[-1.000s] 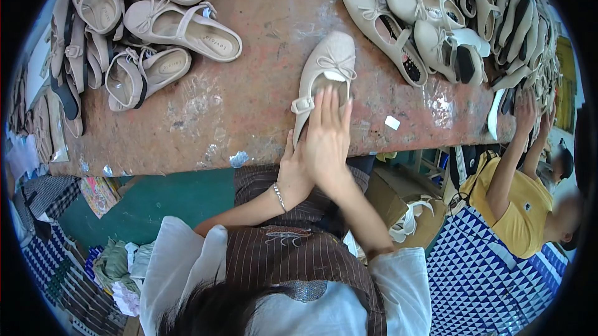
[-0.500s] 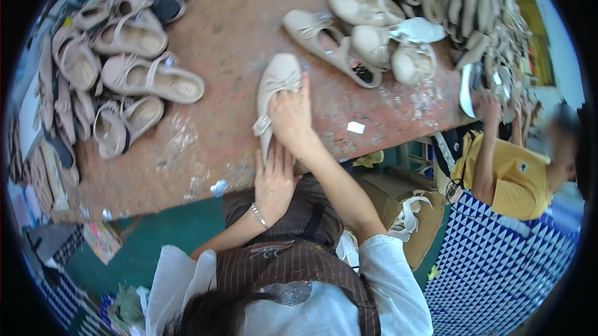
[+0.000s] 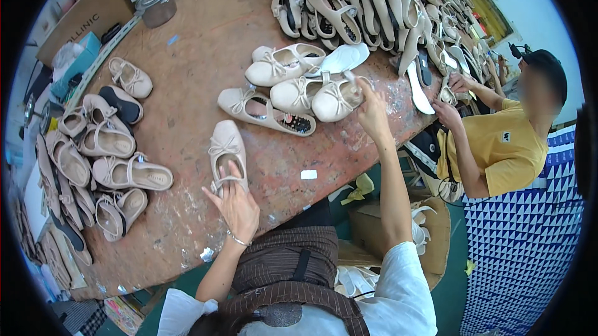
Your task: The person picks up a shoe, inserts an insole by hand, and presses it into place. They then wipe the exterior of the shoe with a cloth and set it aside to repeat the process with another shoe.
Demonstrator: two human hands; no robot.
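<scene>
A beige ballet flat point(image 3: 225, 138) with a bow and a strap lies on the worktable, toe pointing away from me. Over its opening and heel rests my left hand point(image 3: 242, 214), fingers spread; the palm hides the heel. Farther right, my right hand point(image 3: 375, 118) reaches to another beige bow shoe point(image 3: 333, 100), its fingers closed at the heel end, partly hiding it. Around that shoe sit a matching flat point(image 3: 293, 95), a strapped flat with a dark speckled insole point(image 3: 240, 102), one more bow shoe point(image 3: 268, 69) and a white insole piece point(image 3: 346, 59).
Finished-looking beige shoes point(image 3: 112, 140) cluster at the table's left. A big pile of shoes point(image 3: 374, 6) fills the far right. A small white slip point(image 3: 309, 175) lies near the front edge. A co-worker in a yellow shirt point(image 3: 507, 130) handles a shoe at right. An open cardboard box point(image 3: 439, 230) stands below.
My right hand has left the bow shoe in front of me and gone right to another shoe. My left hand has moved onto the first shoe's opening. The view has shifted.
</scene>
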